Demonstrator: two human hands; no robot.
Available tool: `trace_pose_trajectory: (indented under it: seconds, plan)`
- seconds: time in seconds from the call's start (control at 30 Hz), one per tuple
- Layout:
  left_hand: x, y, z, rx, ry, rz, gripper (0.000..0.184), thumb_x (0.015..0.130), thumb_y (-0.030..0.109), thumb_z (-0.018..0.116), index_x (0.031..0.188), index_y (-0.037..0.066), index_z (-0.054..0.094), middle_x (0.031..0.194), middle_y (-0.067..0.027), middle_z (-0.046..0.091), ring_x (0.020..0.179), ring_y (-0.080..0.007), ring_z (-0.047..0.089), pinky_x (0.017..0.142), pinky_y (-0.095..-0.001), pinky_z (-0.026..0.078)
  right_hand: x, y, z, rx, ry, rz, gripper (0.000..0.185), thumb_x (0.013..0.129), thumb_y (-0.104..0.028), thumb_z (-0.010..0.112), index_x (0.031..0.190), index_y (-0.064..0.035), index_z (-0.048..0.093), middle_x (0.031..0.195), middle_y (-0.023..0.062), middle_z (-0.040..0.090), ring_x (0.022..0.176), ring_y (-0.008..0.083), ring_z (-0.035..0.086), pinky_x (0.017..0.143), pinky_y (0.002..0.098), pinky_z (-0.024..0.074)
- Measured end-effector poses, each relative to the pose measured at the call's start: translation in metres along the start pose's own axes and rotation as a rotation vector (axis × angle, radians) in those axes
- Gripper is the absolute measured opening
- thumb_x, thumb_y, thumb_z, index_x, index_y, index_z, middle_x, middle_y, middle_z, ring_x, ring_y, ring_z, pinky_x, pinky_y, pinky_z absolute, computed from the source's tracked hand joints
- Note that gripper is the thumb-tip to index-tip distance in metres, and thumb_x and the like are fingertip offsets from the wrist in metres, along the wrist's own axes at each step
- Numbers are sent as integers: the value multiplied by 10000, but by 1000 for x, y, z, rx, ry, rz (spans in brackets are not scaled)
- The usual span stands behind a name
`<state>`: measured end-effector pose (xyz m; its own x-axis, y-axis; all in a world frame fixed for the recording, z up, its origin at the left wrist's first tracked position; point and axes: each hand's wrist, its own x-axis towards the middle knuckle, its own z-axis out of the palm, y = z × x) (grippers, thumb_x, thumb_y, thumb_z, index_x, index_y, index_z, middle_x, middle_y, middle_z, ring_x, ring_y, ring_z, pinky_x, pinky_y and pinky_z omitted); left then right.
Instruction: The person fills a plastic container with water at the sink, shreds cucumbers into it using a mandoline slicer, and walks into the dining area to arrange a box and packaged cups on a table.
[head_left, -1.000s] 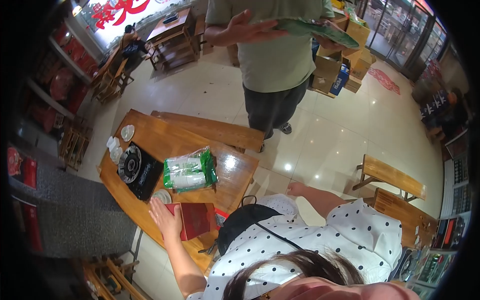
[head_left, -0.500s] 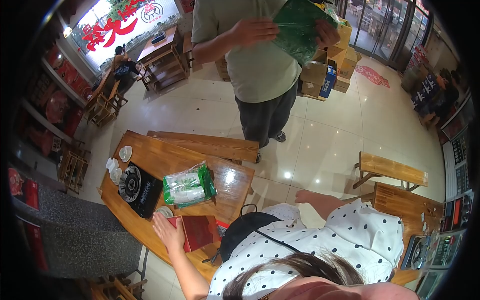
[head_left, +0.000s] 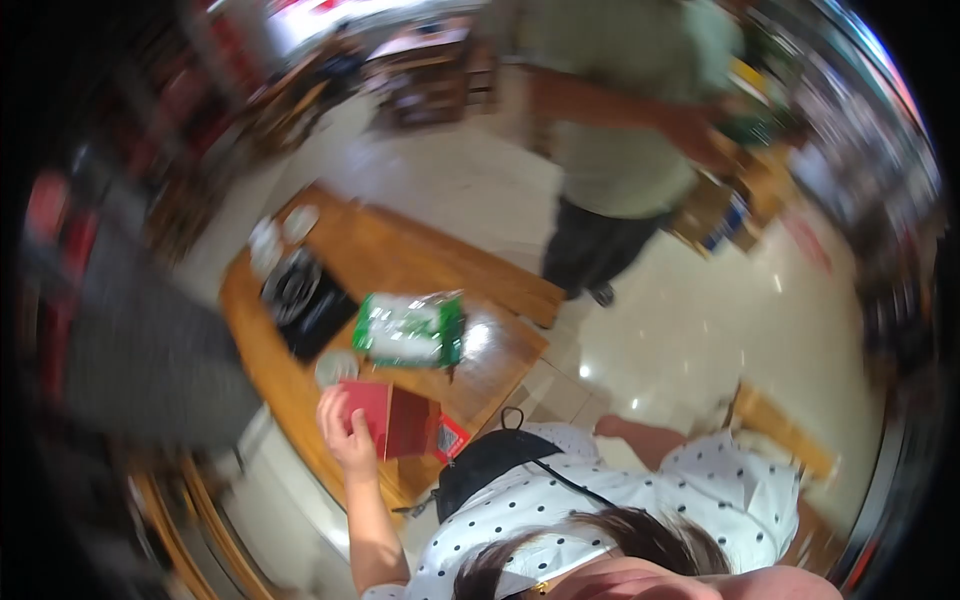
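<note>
My left hand (head_left: pixel 347 432) rests against the side of a red box (head_left: pixel 388 420) on the wooden table (head_left: pixel 490 380), fingers apart and not wrapped round it. Just beyond the box sits a small round dish (head_left: pixel 337 369). Further on lies a green and white plastic-wrapped pack (head_left: pixel 408 330). The black portable stove (head_left: pixel 306 300) is to its left, with pale dishes (head_left: pixel 299 223) past it. Beside the box is a red card with a square code (head_left: pixel 451 437). On the right a bare forearm shows below my sleeve; my right hand (head_left: pixel 608 426) is small and blurred, its fingers unclear.
Another person (head_left: pixel 625 160) stands beyond the table, an arm stretched toward cardboard boxes (head_left: pixel 706 207). A wooden bench (head_left: pixel 530 290) runs along the table's far side. Another bench (head_left: pixel 785 428) stands at the right. A dark bag (head_left: pixel 490 465) is at my waist.
The view has swung and blurred. The other person has turned toward the boxes, lowering the green item to the right. My left hand stays at the red box, its fingers more bent.
</note>
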<state>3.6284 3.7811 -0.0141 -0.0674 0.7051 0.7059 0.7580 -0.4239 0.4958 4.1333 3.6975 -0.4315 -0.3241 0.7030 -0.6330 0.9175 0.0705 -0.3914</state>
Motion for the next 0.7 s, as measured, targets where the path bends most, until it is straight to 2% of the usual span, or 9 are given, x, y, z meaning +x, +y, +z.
trace_pose_trajectory:
  seconds: [0.07,0.1,0.17,0.27,0.33,0.43,0.6,0.63,0.7]
  plan:
    - [-36,8,-22,43,105,-10,74,858,25,561,878,-30,606,834,-138,625,787,-286,608,769,-369,492,-27,-21,-43,-49,-214,7,467,712,-482,633,862,-48,715,931,192,660,880,326,620,776,404,483]
    - [-72,10,-29,-159,163,-367,65,857,-14,543,875,-27,604,777,-132,605,674,-228,599,640,-313,493,-33,-30,-55,-105,-313,34,482,718,-495,630,862,-42,714,932,196,658,898,326,613,787,397,479]
    - [-134,10,-57,-167,205,-686,63,864,-2,557,884,-12,616,705,-98,594,564,-167,562,524,-275,440,-17,-57,-80,-239,-462,77,514,728,-519,624,863,-31,712,934,202,654,936,326,599,811,383,471]
    - [-219,-3,-87,86,232,-929,64,839,93,634,821,31,637,650,-108,601,538,-205,562,520,-308,441,17,-129,-128,-561,-592,50,502,794,-447,605,1025,-4,656,1033,176,631,1017,300,572,821,369,464]
    - [-275,1,-106,375,253,-937,143,826,177,658,771,50,621,634,-111,597,548,-246,570,523,-335,445,40,-116,-112,17,-330,-123,652,673,-622,678,492,-5,570,526,195,572,503,341,557,549,481,419]
    - [-346,32,-130,465,304,-1229,201,792,220,695,744,43,615,591,-99,564,507,-218,520,505,-329,430,105,-180,-125,-234,-368,-247,614,687,-593,673,546,-4,570,568,189,575,542,333,559,568,469,423]
    - [-498,96,-159,288,573,-1654,223,810,261,668,750,53,612,593,-90,566,535,-211,533,529,-333,433,181,-399,-92,-479,-383,-452,556,710,-544,665,637,-2,569,639,180,578,607,318,561,600,448,431]
    - [-491,85,-93,378,598,-1688,212,812,255,664,756,56,616,594,-90,566,544,-208,538,537,-333,434,231,-421,-74,-454,-427,-504,545,715,-535,664,655,-1,569,653,178,579,619,315,561,606,444,432]
    - [-548,104,-103,266,719,-1917,181,803,251,662,810,73,636,636,-83,592,596,-197,564,581,-326,448,230,-510,-34,-482,-443,-596,524,724,-515,660,692,-1,569,681,175,581,645,310,562,619,436,435]
